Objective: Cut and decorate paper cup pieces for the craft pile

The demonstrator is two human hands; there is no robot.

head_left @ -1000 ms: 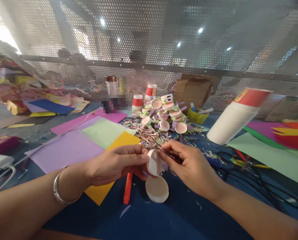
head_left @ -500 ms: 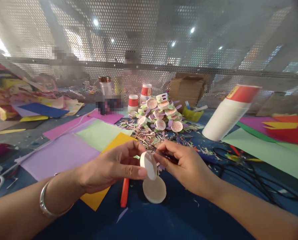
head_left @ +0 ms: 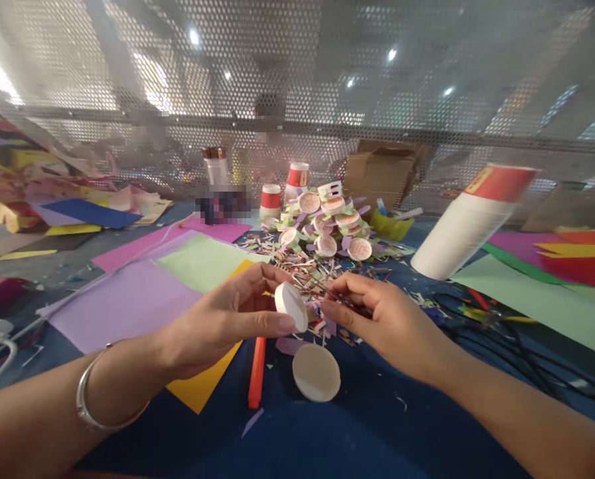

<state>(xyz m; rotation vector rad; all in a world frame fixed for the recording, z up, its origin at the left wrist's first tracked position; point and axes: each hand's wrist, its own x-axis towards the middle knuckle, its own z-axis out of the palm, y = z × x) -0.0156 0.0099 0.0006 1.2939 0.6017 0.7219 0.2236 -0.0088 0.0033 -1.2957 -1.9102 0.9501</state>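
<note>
My left hand pinches a white cup-bottom disc between thumb and fingers, tilted above the table. Closed around a thin dark metal tool is my right hand. Its narrow tips point up and left, apart from the disc; my fingers hide the rest, so its exact kind is unclear. Below the hands, a second pale round disc lies on the blue table. Near it are a small purple paper piece and an orange-red pen-like stick.
Behind my hands rises a pile of decorated discs amid paper scraps. A leaning stack of paper cups stands right, near black cables. Coloured paper sheets spread left. A perforated metal screen closes the back.
The tool and my right hand have drawn back to the right, opening a gap from the disc. My left hand has tilted the disc. The purple piece on the table has come into view.
</note>
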